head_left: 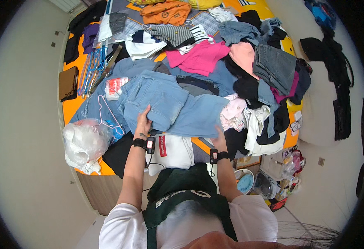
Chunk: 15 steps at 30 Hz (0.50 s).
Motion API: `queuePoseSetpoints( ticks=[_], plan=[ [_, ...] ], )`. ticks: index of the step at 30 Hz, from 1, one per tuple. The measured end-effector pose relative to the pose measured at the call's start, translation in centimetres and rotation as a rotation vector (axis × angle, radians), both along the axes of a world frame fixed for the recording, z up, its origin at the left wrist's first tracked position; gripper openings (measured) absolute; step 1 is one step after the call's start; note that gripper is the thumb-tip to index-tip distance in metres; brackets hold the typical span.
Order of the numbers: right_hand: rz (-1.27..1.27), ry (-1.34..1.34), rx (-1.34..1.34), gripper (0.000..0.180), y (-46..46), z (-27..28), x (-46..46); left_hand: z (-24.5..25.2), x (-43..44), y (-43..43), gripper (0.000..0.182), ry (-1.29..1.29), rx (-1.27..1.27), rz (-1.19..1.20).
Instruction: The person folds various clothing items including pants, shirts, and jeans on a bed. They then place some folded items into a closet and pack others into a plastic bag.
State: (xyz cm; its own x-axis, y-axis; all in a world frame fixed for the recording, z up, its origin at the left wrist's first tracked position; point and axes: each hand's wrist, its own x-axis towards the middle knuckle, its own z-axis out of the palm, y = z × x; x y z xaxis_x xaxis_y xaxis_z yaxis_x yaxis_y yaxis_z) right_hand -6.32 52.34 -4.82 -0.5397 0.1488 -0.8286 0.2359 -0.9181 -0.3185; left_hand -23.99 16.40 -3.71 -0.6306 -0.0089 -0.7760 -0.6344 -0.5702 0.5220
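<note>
Light-blue denim jeans (157,96) lie across the pile in front of me, with the leg part stretching to the right. My left hand (144,119) rests on the near edge of the jeans, thumb on top; its fingers are partly hidden under the cloth. At the near right corner of the denim is my right hand (220,138), slightly blurred, and its grip cannot be made out. Between my forearms lies a folded white garment (177,152) with a red printed patch, close to the bed's near edge.
Left of the jeans are a pink hanger (101,109), a clear plastic bag (87,140) and a bunch of hangers (94,71). Beyond lies a pink top (199,56). Folded grey jeans (273,68) and a white garment (253,124) are at the right.
</note>
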Motion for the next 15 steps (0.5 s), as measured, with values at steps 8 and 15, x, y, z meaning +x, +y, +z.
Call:
queuePoseSetpoints(
  ticks=[8,15],
  plan=[
    [0.461,0.211,0.461,0.052,0.4,3.9,8.4,-3.0,0.9,-1.4,0.056,0.023,0.279,0.082],
    [0.197,0.309,0.314,0.070,-7.7,15.9,-3.0,0.5,2.5,0.8,0.061,0.158,0.024,-0.225]
  ],
)
